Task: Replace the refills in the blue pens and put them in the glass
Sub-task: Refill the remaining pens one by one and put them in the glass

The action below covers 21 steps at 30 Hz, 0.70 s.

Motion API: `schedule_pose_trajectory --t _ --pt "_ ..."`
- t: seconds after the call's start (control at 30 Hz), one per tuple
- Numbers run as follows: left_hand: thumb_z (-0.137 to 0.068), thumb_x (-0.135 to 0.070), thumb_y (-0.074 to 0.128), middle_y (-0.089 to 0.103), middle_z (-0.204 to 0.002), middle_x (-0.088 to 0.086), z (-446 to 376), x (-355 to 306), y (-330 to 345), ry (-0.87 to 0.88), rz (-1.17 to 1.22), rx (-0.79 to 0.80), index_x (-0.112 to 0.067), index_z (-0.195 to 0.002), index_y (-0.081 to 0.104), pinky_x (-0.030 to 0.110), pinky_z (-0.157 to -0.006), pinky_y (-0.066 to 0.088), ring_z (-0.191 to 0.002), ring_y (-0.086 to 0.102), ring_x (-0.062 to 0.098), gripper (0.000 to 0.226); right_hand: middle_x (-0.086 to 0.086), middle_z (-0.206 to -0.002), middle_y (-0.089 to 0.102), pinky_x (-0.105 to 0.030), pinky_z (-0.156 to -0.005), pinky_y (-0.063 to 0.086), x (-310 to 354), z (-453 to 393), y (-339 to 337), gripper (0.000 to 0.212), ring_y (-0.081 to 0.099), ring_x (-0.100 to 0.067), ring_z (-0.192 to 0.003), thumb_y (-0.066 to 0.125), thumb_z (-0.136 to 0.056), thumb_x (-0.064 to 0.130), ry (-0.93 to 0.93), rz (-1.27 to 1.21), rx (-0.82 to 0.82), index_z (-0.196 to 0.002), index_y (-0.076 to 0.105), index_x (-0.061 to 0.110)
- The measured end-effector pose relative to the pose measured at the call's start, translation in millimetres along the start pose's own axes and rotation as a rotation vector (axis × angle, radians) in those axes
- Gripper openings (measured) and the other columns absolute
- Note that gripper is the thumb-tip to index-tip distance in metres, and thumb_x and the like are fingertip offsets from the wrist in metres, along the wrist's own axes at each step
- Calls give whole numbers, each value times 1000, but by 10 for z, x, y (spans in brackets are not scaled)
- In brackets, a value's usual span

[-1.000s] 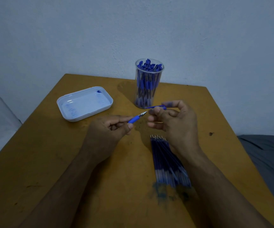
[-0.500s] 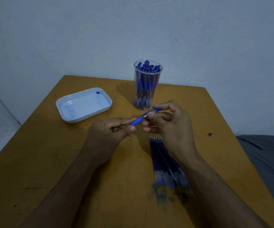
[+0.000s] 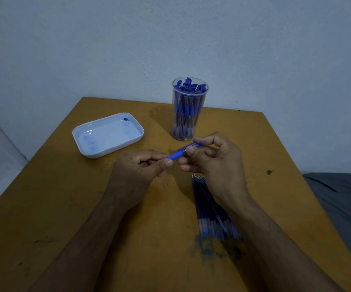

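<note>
A blue pen (image 3: pixel 180 153) is held above the middle of the table, slanting up to the right. My left hand (image 3: pixel 136 173) pinches its lower grip end and my right hand (image 3: pixel 214 163) grips its upper end, which looks like the cap. Behind them stands the clear glass (image 3: pixel 188 131), packed with several blue pens. A bundle of blue refills (image 3: pixel 209 209) lies on the table under my right wrist, tips pointing away from me.
A white tray (image 3: pixel 107 148) with blue ink smears sits at the left rear of the wooden table (image 3: pixel 65 207). An ink stain (image 3: pixel 214 248) marks the wood near the refills. A wall stands right behind the table, and grey fabric (image 3: pixel 343 199) lies to the right.
My hands have come together. The bare pen tip seen a second ago is now covered by the piece in my right hand, so the two pen parts are joined.
</note>
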<state>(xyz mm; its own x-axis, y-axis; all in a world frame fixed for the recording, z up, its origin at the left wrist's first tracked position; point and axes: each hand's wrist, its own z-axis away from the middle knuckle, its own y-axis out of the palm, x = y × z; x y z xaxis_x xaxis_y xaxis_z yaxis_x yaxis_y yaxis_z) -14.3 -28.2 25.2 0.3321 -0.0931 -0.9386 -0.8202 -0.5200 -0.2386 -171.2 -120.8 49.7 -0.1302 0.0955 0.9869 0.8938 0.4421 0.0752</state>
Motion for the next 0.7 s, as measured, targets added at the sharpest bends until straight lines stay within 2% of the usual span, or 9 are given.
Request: schedule_pose_trajectory --t 0.2,0.4,0.5,0.6,0.7 --pt "-80 -33 77 74 -79 -4 11 53 14 -20 1 17 -29 -94 77 23 -63 57 -71 69 14 14 -22 -77 74 -44 -68 64 -16 39 13 15 76 -34 -75 67 -94 0 24 -15 11 -105 56 3" --pt "-85 -30 76 75 -80 -5 7 75 51 18 -3 29 -28 -98 77 22 -62 55 -71 69 11 13 -19 -79 74 -44 -64 64 -21 75 105 30 76 -29 -74 70 -93 4 12 28 2 -114 50 12" --pt "-89 -24 75 76 -92 -10 12 121 31 43 -80 46 -24 -114 75 22 -74 57 -86 71 9 25 -14 -79 73 -48 -63 64 -10 57 103 29 76 -26 -74 70 -94 6 -32 89 -45 -114 52 15" --pt "-93 -13 70 73 -111 -12 32 174 10 82 -169 30 -23 -127 69 19 -86 56 -102 68 1 36 -9 -79 71 -47 -60 63 57 51 57 27 76 -20 -76 70 -95 8 -108 182 -92 -113 54 22" --pt "-95 -19 68 66 -125 -10 -12 202 32 136 -394 -11 -22 -133 64 22 -96 50 -112 59 -1 39 0 -79 70 -45 -60 63 191 4 5 28 74 -14 -75 70 -96 14 -208 312 -159 -109 56 34"
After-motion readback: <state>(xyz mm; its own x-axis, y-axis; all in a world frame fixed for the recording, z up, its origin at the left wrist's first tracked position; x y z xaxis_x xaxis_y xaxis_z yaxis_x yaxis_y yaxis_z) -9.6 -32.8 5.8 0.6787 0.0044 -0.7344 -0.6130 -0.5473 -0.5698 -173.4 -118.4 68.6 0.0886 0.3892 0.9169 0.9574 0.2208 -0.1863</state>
